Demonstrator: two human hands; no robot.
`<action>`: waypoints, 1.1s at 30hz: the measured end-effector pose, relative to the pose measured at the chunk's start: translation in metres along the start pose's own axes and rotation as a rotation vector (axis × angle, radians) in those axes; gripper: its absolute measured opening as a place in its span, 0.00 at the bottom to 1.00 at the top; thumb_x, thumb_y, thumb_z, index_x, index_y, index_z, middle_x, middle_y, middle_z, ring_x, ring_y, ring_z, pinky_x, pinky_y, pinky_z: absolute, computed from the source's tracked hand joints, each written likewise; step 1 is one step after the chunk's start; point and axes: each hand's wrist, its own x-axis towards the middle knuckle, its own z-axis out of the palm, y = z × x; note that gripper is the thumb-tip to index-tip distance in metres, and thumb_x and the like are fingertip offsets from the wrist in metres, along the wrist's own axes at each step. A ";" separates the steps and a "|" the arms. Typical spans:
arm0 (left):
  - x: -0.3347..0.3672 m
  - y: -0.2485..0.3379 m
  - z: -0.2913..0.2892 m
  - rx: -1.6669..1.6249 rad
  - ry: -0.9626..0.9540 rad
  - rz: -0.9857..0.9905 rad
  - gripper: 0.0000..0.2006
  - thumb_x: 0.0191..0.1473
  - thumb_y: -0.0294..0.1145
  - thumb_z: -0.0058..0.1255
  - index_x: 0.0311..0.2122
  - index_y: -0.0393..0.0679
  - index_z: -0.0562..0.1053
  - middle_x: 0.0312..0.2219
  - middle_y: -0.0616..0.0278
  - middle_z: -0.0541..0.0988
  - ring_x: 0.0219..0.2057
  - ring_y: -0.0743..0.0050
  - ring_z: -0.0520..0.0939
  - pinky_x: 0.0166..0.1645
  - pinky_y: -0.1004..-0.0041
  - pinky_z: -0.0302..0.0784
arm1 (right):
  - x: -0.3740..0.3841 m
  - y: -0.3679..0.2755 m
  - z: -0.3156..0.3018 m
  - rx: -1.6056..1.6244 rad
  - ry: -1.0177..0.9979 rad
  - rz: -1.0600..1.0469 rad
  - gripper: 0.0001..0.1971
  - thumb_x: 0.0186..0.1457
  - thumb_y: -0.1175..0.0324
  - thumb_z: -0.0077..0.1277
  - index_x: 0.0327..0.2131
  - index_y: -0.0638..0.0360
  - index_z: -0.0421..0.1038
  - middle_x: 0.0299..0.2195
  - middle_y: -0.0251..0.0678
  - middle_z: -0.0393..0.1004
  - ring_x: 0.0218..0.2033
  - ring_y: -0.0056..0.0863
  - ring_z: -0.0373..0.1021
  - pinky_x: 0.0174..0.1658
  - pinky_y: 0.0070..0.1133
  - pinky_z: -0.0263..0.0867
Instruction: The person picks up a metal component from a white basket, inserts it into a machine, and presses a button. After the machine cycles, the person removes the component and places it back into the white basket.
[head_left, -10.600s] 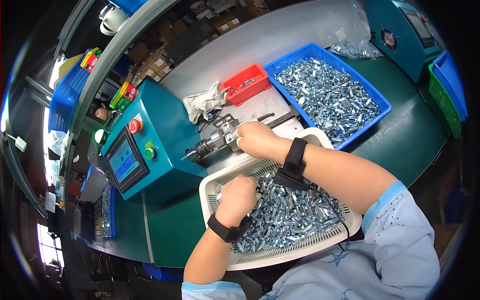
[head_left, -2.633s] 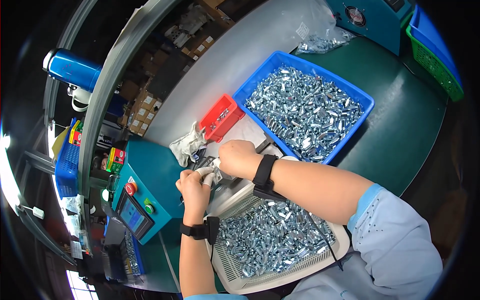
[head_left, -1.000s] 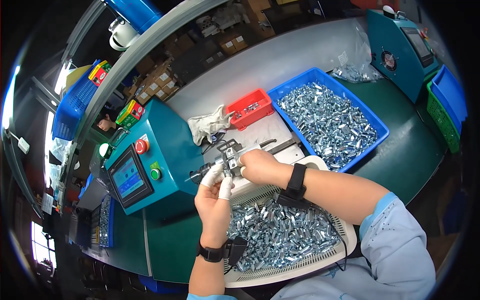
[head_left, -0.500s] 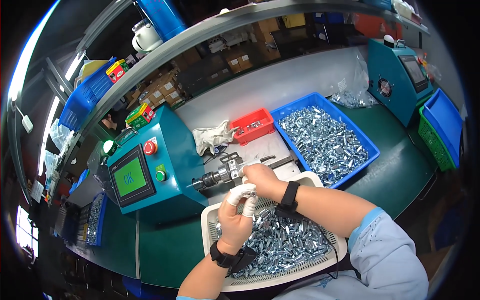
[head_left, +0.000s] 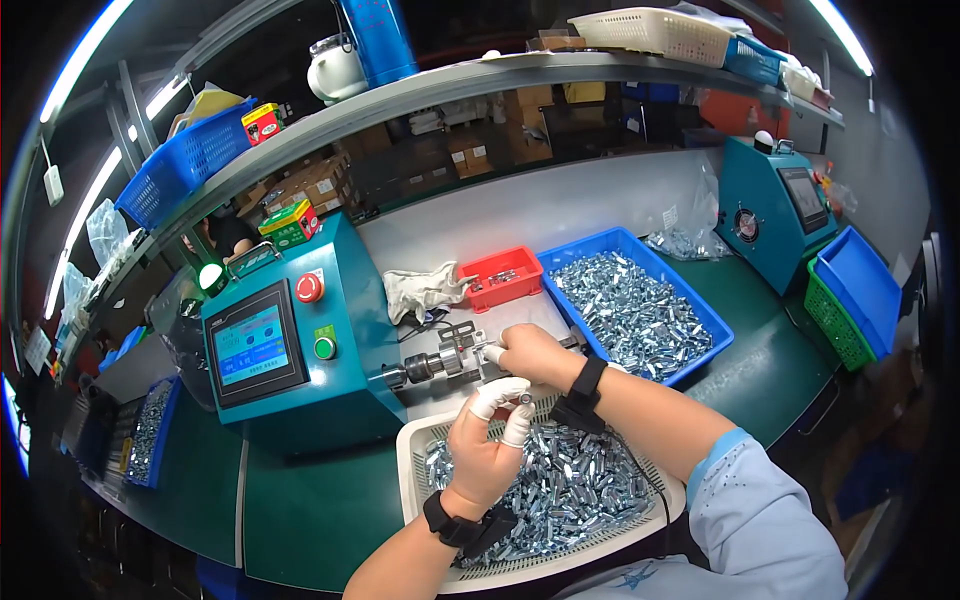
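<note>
White finger cots cover the thumb and fingertips of my left hand (head_left: 487, 440). It pinches a small silver metal sleeve (head_left: 525, 398), end toward me, above the cream basket (head_left: 412, 470) of similar shiny parts (head_left: 570, 490). My right hand (head_left: 535, 355) is closed at the metal clamping fixture (head_left: 462, 350) of the teal machine (head_left: 350, 300); what its fingertips grip is hidden behind them. Left of the fixture, a dark chuck (head_left: 420, 368) projects from the machine. The machine's screen (head_left: 252, 342) shows a blue display.
Behind the fixture are a red bin (head_left: 503, 290) with a few parts and a white glove (head_left: 425, 290). A blue bin (head_left: 718, 345) full of metal parts stands to the right. A second teal machine (head_left: 745, 190) is farther right. A shelf (head_left: 480, 82) spans overhead.
The machine's screen has gone from a green display to a blue one. My left hand has shifted slightly right, still pinching the sleeve. My right hand stays at the fixture. The view has tilted up.
</note>
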 end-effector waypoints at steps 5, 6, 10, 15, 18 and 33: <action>0.000 0.008 -0.002 -0.002 0.008 0.041 0.10 0.50 0.23 0.50 0.39 0.36 0.69 0.33 0.62 0.74 0.33 0.79 0.76 0.38 0.80 0.71 | 0.007 -0.027 -0.011 -0.263 -0.052 0.024 0.20 0.46 0.52 0.48 0.26 0.63 0.74 0.26 0.47 0.74 0.31 0.41 0.71 0.36 0.32 0.66; 0.001 0.008 -0.003 -0.004 0.011 0.050 0.10 0.49 0.23 0.50 0.39 0.37 0.70 0.32 0.62 0.75 0.33 0.79 0.76 0.37 0.80 0.71 | 0.008 -0.029 -0.011 -0.299 -0.040 0.007 0.20 0.45 0.52 0.48 0.26 0.62 0.74 0.26 0.47 0.74 0.31 0.40 0.72 0.35 0.31 0.67; 0.000 0.009 -0.001 0.002 0.006 0.089 0.10 0.48 0.23 0.51 0.38 0.37 0.70 0.31 0.62 0.75 0.31 0.79 0.76 0.36 0.80 0.71 | 0.011 -0.037 -0.009 -0.409 -0.005 -0.023 0.18 0.42 0.53 0.50 0.26 0.60 0.75 0.26 0.44 0.75 0.31 0.37 0.72 0.35 0.29 0.68; -0.002 0.007 0.000 0.010 -0.006 0.092 0.10 0.48 0.23 0.52 0.38 0.38 0.70 0.30 0.62 0.75 0.30 0.79 0.75 0.35 0.80 0.71 | 0.011 -0.049 -0.011 -0.469 0.022 0.010 0.14 0.40 0.57 0.51 0.26 0.57 0.76 0.27 0.41 0.75 0.32 0.35 0.73 0.35 0.27 0.68; -0.002 0.010 0.001 0.022 -0.004 0.095 0.09 0.48 0.24 0.52 0.37 0.38 0.70 0.30 0.62 0.75 0.30 0.79 0.75 0.35 0.80 0.71 | 0.019 -0.036 -0.027 -0.494 0.055 0.071 0.14 0.39 0.59 0.50 0.27 0.58 0.76 0.28 0.42 0.75 0.33 0.36 0.73 0.36 0.28 0.68; -0.001 0.001 -0.002 0.080 -0.017 0.078 0.09 0.49 0.23 0.50 0.37 0.38 0.70 0.31 0.62 0.75 0.30 0.80 0.75 0.35 0.81 0.70 | -0.002 0.038 -0.098 -0.618 0.215 0.308 0.15 0.43 0.57 0.50 0.28 0.58 0.75 0.29 0.42 0.75 0.33 0.37 0.72 0.34 0.29 0.68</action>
